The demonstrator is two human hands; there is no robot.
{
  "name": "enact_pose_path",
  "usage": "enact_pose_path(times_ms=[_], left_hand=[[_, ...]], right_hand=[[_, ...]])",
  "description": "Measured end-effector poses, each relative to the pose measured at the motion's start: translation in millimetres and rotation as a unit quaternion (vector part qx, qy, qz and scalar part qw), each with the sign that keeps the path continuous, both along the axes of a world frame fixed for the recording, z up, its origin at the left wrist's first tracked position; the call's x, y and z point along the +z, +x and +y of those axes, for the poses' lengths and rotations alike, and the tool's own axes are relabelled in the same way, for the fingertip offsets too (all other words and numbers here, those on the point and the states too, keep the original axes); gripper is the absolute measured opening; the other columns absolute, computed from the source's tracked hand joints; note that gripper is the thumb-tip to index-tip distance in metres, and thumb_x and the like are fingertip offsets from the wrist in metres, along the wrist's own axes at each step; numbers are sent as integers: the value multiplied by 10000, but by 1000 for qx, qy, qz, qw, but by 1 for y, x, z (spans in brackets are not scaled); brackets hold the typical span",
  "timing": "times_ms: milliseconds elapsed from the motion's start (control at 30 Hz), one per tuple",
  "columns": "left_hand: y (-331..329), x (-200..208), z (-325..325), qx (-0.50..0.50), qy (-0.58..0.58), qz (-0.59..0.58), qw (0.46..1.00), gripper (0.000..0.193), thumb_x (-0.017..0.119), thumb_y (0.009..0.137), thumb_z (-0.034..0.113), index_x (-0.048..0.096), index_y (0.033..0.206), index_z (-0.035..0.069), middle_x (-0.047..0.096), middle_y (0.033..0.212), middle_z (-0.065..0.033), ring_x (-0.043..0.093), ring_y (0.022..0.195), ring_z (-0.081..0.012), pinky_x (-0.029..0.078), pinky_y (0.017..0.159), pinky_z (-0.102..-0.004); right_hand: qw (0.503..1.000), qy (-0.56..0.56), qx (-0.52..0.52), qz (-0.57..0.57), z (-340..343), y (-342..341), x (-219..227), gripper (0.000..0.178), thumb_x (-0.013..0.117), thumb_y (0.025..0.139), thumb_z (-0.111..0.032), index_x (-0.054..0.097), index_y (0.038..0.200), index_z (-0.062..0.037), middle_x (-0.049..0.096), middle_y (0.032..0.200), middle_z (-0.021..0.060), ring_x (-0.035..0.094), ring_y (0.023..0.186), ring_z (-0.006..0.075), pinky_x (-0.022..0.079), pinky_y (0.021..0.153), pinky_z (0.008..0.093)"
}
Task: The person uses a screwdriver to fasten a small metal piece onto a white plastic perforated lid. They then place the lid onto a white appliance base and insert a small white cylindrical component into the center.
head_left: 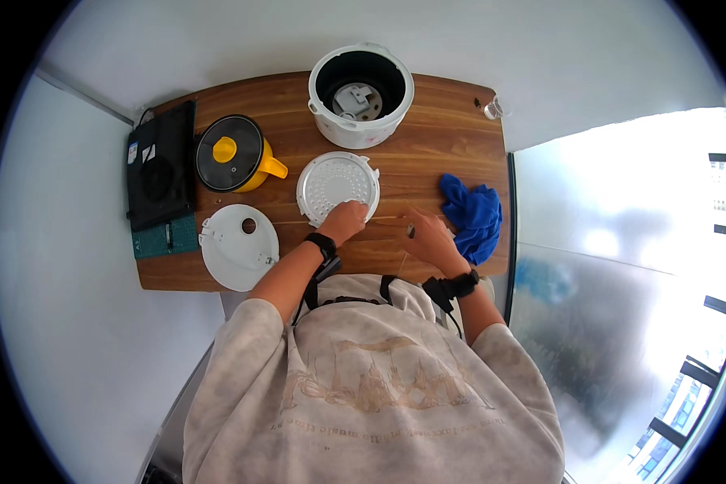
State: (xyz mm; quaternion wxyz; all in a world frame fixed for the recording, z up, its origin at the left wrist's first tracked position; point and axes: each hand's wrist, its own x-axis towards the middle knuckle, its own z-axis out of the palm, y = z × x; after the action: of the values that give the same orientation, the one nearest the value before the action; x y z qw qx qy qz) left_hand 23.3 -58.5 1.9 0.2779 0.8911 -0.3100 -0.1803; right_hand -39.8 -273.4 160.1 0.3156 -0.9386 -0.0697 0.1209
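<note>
Beige shirt (379,395) lies below hands (434,242), the left (345,223) touching a dotted disc (335,181).

The tabletop (427,153) shows brown wood grain with a soft sheen. The rice-cooker body (355,135) looks like smooth, glossy white plastic outside, dark within. The round disc (335,177) is pale, metal or plastic, its face rough with small dots. The white lid (230,242) looks like smooth plastic. Glossy tinted glass forms the pot lid (242,133); its knob (224,149) and the pot's handle (276,167), 2 yellow parts, look plastic. Creased blue cloth (476,214) and the shirt (379,323) look matt.
</note>
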Motion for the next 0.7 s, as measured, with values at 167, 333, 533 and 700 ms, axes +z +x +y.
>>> enact_pose_path(times_ms=[167,333,533,700], left_hand=[[-2,18,6,-4,-74,-46,996,105,653,852,104,611,837,10,650,833,-200,661,813,-391,535,720,-478],[3,19,7,0,-37,-12,999,108,643,868,117,645,830,16,660,846,-191,664,804,-386,537,714,-471],[1,20,1,-15,15,-17,1000,94,623,866,86,692,867,22,679,886,-189,679,850,-369,557,756,-450],[-2,6,5,-22,-14,-53,998,102,634,852,103,697,886,31,669,884,-183,675,848,-360,557,752,-457]], right_hand=[[981,-107,117,110,12,27,-49,562,643,759,-270,632,1316,-191,721,964,183,686,908,394,547,778,494],[974,-148,140,97,23,39,-58,585,632,801,-258,585,1384,-259,729,960,172,697,886,372,544,767,488],[963,-183,180,82,27,38,-84,614,658,805,-264,548,1409,-267,722,917,170,702,860,374,547,747,495],[959,-186,174,125,31,33,-84,624,688,786,-272,555,1395,-271,725,906,148,705,850,371,555,734,495]])
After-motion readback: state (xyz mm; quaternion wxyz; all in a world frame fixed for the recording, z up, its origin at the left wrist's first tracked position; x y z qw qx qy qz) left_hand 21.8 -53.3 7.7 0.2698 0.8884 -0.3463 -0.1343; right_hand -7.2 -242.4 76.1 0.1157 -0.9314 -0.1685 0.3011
